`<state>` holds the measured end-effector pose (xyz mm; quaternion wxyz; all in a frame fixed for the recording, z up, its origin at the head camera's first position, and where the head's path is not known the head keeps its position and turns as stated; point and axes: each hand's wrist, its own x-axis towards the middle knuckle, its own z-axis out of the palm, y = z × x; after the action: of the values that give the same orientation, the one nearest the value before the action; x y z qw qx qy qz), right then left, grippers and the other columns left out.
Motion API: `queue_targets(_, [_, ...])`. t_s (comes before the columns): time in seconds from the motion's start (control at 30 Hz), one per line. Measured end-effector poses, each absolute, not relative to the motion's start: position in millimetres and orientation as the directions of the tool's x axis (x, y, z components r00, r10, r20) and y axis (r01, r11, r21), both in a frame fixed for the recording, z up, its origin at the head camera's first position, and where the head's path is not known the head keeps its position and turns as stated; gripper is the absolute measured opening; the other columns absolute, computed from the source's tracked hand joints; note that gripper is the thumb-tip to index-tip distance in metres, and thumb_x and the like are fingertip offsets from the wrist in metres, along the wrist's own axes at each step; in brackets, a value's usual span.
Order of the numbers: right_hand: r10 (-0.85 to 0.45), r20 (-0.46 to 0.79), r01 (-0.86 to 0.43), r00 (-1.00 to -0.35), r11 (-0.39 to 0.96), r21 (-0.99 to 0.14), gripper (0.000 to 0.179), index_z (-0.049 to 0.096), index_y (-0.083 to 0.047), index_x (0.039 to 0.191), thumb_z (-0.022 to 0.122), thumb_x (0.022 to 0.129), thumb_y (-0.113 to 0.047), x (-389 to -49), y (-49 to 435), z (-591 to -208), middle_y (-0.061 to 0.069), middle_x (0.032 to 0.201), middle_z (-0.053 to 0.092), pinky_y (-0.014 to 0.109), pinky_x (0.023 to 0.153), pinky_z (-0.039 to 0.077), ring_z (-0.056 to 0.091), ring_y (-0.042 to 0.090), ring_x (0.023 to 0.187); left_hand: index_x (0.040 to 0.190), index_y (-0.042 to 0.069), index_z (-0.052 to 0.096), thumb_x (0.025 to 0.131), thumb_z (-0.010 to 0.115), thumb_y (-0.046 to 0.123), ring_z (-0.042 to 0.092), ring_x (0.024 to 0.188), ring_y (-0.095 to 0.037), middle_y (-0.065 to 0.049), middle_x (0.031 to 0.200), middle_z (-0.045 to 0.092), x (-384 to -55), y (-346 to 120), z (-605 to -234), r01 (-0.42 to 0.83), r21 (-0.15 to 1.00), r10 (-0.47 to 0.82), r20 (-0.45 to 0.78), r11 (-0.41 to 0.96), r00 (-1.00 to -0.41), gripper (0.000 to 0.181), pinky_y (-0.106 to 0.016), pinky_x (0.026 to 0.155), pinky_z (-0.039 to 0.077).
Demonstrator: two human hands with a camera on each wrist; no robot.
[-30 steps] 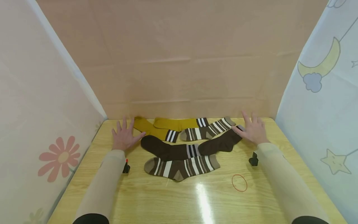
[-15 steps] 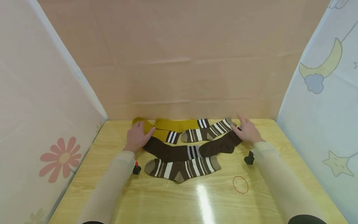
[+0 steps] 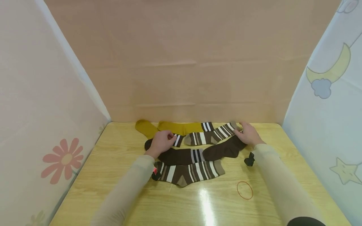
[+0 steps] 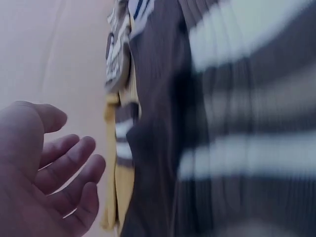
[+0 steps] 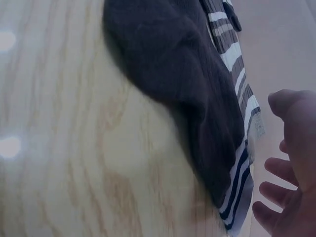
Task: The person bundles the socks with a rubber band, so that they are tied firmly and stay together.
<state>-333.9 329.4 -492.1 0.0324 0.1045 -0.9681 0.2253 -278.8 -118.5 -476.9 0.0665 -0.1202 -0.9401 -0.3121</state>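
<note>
A tan backdrop [image 3: 181,69] stands behind a wood-grain surface [image 3: 93,172]. The left hand [image 3: 161,141], its fingers loosely curled around nothing, is the nearer to the left mustard sock [image 3: 145,128], slanting from behind-left of those fingers to a striped cuff [image 3: 178,141] at their right; the right hand [image 3: 248,134], fingers bent, thumb apart and gripping nothing, is by a dark brown sock [image 3: 224,148] running front-left from them.

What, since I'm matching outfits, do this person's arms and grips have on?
The left sleeve and right sleeve are plain beige and wrist-length. Beside the cuffs, the left device is black with a red mark, the right device visibly just black. A dark band shows at the right sleeve's near end. Left grip and right grip wear no gloves.
</note>
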Motion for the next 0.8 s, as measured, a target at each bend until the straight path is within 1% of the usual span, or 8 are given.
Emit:
queue_targets(0.13, [-0.206,0.12,-0.237,-0.971,0.877,-0.418,0.065,0.043,0.015,0.149,0.06,0.105,-0.029,-338,326,-494,0.042,0.143,0.049,0.07,0.105,0.041,0.051,0.058,0.127,0.095,0.009,0.076,0.099,0.073,0.026,0.067,0.078,-0.017,-0.001,0.088,0.074,-279,-100,-479,0.263,0.634,0.221,0.146,0.728,-0.964,0.018,-0.038,0.077,0.058])
queue_targets(0.2, [-0.215,0.126,-0.249,-0.968,0.875,-0.414,0.064,0.042,0.014,0.15,0.061,0.103,-0.026,-341,323,-495,0.042,0.144,0.049,0.07,0.107,0.04,0.049,0.06,0.13,0.099,0.008,0.075,0.099,0.074,0.025,0.067,0.083,-0.019,-0.003,0.092,0.074,-279,-91,-480,0.25,0.662,0.227,0.123,0.706,-0.966,0.017,-0.039,0.081,0.058])
queue_targets(0.3, [-0.213,0.121,-0.245,-0.969,0.883,-0.401,0.064,0.042,0.011,0.151,0.063,0.102,-0.024,-344,318,-496,0.043,0.14,0.051,0.071,0.105,0.041,0.05,0.061,0.128,0.107,0.005,0.074,0.099,0.074,0.024,0.068,0.089,-0.022,-0.006,0.099,0.075,-279,-80,-481,0.211,0.702,0.217,0.081,0.68,-0.973,0.021,-0.04,0.084,0.059])
queue_targets(0.4, [-0.174,0.099,-0.198,-0.98,0.911,-0.362,0.061,0.044,0.01,0.146,0.063,0.102,-0.028,-344,318,-498,0.042,0.132,0.056,0.072,0.096,0.045,0.054,0.062,0.121,0.116,0.002,0.071,0.1,0.073,0.025,0.068,0.093,-0.023,-0.008,0.104,0.074,-280,-69,-482,0.16,0.735,0.202,0.032,0.658,-0.979,0.029,-0.041,0.086,0.06])
queue_targets(0.5, [-0.113,0.065,-0.128,-0.991,0.938,-0.322,0.062,0.046,0.011,0.141,0.062,0.102,-0.034,-343,318,-500,0.042,0.127,0.056,0.073,0.09,0.047,0.054,0.064,0.117,0.123,-0.001,0.069,0.1,0.073,0.027,0.067,0.095,-0.026,-0.012,0.109,0.074,-280,-61,-481,0.106,0.757,0.188,-0.022,0.645,-0.982,0.036,-0.043,0.089,0.06])
queue_targets(0.63, [-0.055,0.029,-0.061,-0.998,0.941,-0.333,0.064,0.047,0.012,0.138,0.062,0.101,-0.037,-341,316,-502,0.043,0.13,0.052,0.075,0.089,0.047,0.049,0.066,0.12,0.125,-0.002,0.068,0.1,0.073,0.026,0.067,0.1,-0.029,-0.015,0.114,0.073,-279,-56,-484,0.043,0.766,0.155,-0.074,0.641,-0.985,0.038,-0.044,0.093,0.059])
queue_targets(0.7, [-0.034,0.014,-0.037,-0.999,0.933,-0.358,0.063,0.048,0.013,0.136,0.062,0.1,-0.038,-340,314,-503,0.043,0.132,0.05,0.075,0.09,0.046,0.047,0.066,0.122,0.124,-0.002,0.069,0.1,0.073,0.025,0.067,0.101,-0.029,-0.016,0.116,0.073,-279,-56,-486,0.016,0.77,0.131,-0.088,0.638,-0.987,0.036,-0.044,0.093,0.059])
queue_targets(0.8, [-0.01,-0.004,-0.007,-1.0,0.924,-0.381,0.064,0.048,0.011,0.137,0.063,0.1,-0.039,-341,312,-504,0.041,0.136,0.047,0.077,0.092,0.044,0.044,0.065,0.125,0.123,-0.001,0.07,0.101,0.072,0.024,0.068,0.102,-0.029,-0.016,0.117,0.073,-279,-56,-489,-0.011,0.771,0.103,-0.099,0.636,-0.99,0.034,-0.043,0.093,0.059])
